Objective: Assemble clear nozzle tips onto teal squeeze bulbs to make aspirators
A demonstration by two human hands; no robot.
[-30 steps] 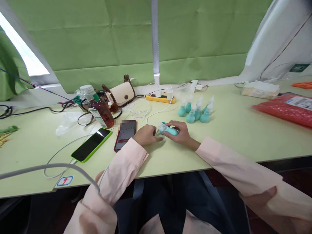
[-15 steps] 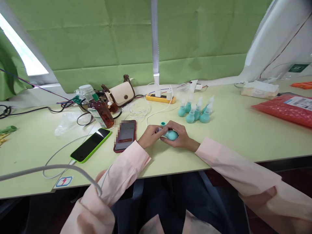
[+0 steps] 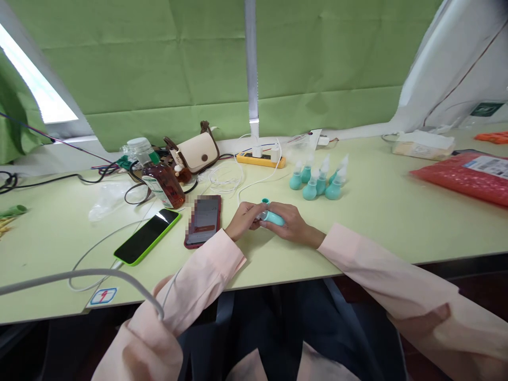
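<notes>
My right hand [image 3: 292, 222] is wrapped round a teal rubber bulb [image 3: 274, 218], which lies on its side with its neck toward the left. At that neck, my left hand [image 3: 243, 219] pinches a clear plastic nozzle [image 3: 261, 215]; fingers partly cover the joint. Just behind the fingertips shows the open round mouth of another teal piece [image 3: 265, 201], its lower part hidden by the hands. To the right stand several bulb aspirators [image 3: 333, 188], teal below with clear pointed nozzles on top.
Left of my hands lie a red-cased phone [image 3: 204, 219] and a green-cased phone [image 3: 147, 236] on a cable. Behind them are a bottle of brown liquid [image 3: 164, 182], a cream bag [image 3: 198, 152] and a yellow power strip [image 3: 261, 161]. A red package [image 3: 464, 177] lies at right.
My right hand's fingers have closed further over the bulb, which now looks flatter and less exposed. Both hands have drawn slightly closer around the joint. The standing aspirators have stayed put.
</notes>
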